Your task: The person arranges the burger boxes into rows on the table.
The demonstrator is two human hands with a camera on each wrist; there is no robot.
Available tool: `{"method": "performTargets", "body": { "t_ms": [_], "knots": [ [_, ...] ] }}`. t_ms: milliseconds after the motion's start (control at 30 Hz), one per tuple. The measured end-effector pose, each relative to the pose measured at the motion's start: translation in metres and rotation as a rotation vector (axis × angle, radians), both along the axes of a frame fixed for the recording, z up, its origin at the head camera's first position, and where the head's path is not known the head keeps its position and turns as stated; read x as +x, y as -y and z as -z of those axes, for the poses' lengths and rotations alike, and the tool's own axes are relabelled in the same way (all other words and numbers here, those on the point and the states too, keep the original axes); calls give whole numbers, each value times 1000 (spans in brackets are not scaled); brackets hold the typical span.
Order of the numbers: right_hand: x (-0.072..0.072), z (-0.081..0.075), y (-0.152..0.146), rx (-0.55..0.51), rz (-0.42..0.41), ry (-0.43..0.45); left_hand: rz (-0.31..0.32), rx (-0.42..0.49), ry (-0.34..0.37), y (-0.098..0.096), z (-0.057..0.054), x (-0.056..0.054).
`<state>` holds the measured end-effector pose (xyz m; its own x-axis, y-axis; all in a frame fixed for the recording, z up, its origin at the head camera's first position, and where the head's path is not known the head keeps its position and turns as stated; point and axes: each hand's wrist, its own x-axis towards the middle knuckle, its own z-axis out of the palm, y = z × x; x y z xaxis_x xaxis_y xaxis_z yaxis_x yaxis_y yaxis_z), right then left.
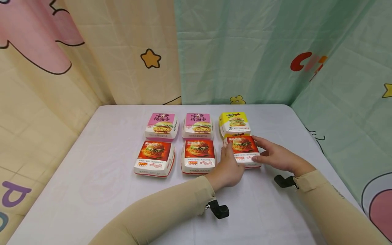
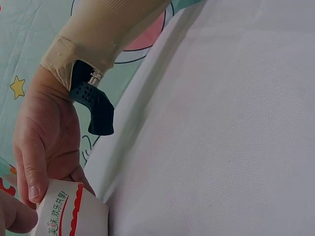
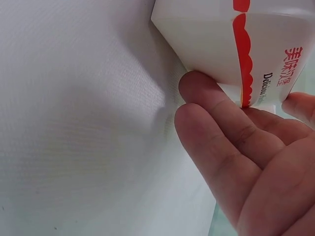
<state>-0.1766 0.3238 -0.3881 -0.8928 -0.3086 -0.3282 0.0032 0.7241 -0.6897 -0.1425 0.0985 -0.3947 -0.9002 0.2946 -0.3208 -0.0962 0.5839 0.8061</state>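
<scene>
A red-and-white burger box (image 1: 245,147) sits at the front right of two rows, held between both hands. My left hand (image 1: 228,170) grips its left side, while my right hand (image 1: 280,157) holds its right side, thumb at the front corner. In the left wrist view the box (image 2: 91,216) shows a scalloped red stripe, with part of the left hand (image 2: 15,214) at the edge. The right wrist view has the right hand's fingers (image 3: 221,152) against the box's lower side. Whether the box touches the table is unclear.
Two more red-and-white burger boxes (image 1: 198,157) stand left of the held one. Behind them are two pink burger boxes (image 1: 197,125) and a yellow burger box (image 1: 235,125), close behind the held box. A white cloth covers the table (image 1: 101,160); printed curtains (image 1: 229,58) surround it.
</scene>
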Motion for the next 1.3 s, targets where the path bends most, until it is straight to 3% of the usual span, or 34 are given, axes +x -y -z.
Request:
{"method": "performTargets", "body": {
  "t_ms": [667,1300],
  "knots": [
    [2,-4,-6,-7,18,-45,24,13,11,1,-1,4],
    [2,-8,-5,26,8,-17,26,1,-1,2,2,3]
  ]
}}
